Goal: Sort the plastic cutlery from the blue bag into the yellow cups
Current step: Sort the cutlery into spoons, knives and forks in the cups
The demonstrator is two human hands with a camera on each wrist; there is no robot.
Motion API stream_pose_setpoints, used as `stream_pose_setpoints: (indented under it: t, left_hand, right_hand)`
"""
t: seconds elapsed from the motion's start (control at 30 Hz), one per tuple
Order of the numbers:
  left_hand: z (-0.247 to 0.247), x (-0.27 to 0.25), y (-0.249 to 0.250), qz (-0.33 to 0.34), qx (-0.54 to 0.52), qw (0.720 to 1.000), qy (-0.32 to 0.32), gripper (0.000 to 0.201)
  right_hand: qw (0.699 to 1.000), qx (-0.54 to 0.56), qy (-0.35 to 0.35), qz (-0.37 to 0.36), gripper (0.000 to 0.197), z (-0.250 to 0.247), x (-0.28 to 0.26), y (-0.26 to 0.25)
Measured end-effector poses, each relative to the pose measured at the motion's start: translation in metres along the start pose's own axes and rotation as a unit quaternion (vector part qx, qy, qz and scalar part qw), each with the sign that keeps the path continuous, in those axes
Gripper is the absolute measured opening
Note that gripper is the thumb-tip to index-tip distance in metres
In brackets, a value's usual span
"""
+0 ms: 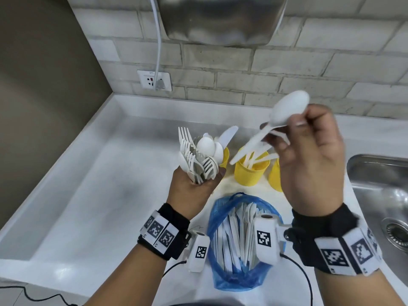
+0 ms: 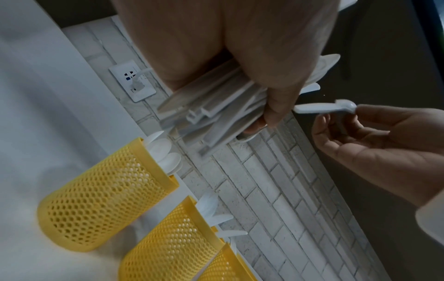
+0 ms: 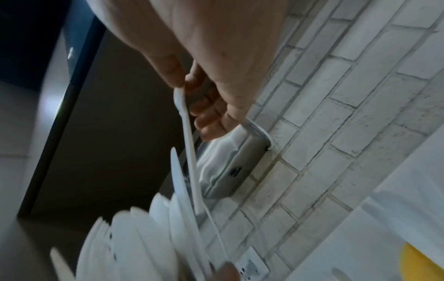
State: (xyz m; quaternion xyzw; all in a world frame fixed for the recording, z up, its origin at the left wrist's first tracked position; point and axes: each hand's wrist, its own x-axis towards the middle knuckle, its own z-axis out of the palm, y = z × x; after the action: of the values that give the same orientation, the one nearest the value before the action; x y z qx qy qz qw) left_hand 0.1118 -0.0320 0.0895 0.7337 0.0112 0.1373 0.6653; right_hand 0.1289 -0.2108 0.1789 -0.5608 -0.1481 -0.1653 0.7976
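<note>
My left hand (image 1: 205,180) grips a bunch of white forks, spoons and a knife (image 1: 198,151) by the handles, held upright over the counter; the handles (image 2: 211,114) show in the left wrist view. My right hand (image 1: 298,120) pinches one white spoon (image 1: 289,107) near its bowl, the handle slanting down toward the middle yellow cup (image 1: 251,171), which holds knives. A second yellow cup (image 1: 225,155) stands behind the bunch, and a third (image 1: 274,175) is half hidden by my right hand. The blue bag (image 1: 240,246) lies open in front, with several pieces of cutlery inside.
A steel sink (image 1: 384,195) lies at the right. On the brick wall are a socket with a plug (image 1: 154,80) and a metal appliance (image 1: 220,18) above. The white counter (image 1: 99,195) stretches to the left, and a black cable (image 1: 44,297) lies at the near edge.
</note>
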Motion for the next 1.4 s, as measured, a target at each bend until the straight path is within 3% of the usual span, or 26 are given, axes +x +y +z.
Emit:
stream_pose_setpoints:
  t: [0.07,0.17,0.27,0.37,0.47,0.83,1.0,1.23,1.4]
  left_hand:
    - [0.001,-0.001,0.002,-0.006,-0.001,1.000,-0.002,0.014]
    - [0.001,-0.001,0.003,-0.014,0.001,1.000,-0.004,0.011]
    - [0.002,0.002,0.001,-0.027,-0.002,1.000,-0.006,0.008]
    - [0.004,0.003,-0.001,-0.027,-0.011,0.999,-0.012,0.009]
    - [0.006,0.003,0.002,-0.017,-0.024,0.999,-0.026,0.009]
    - [0.008,-0.001,0.011,-0.004,-0.047,0.996,-0.070,0.029]
    - [0.007,-0.002,0.005,-0.022,-0.035,0.997,-0.059,0.016]
    - [0.009,-0.003,0.010,-0.004,-0.054,0.995,-0.081,0.023]
    - [0.008,-0.006,0.011,-0.012,-0.042,0.996,-0.083,0.011]
  right_hand:
    - [0.999,0.039,0.026,-0.006,0.009,-0.005,0.006,-0.009]
    - [0.999,-0.023,0.027,-0.004,0.010,-0.010,0.008,-0.007]
    - [0.996,-0.055,0.007,0.071,0.006,-0.008,-0.005,0.011]
    - [0.985,-0.103,-0.030,0.132,0.023,0.000,-0.023,0.029]
    - [0.979,-0.121,-0.063,0.151,0.005,0.009,-0.030,0.039]
    - [0.980,-0.138,-0.048,0.137,0.008,0.015,-0.028,0.047]
    - [0.991,-0.079,-0.026,0.104,0.010,0.014,-0.025,0.040]
    - [0.987,-0.099,-0.058,0.113,0.011,0.011,-0.029,0.046]
    - [0.994,-0.058,-0.027,0.093,0.008,0.007,-0.023,0.043]
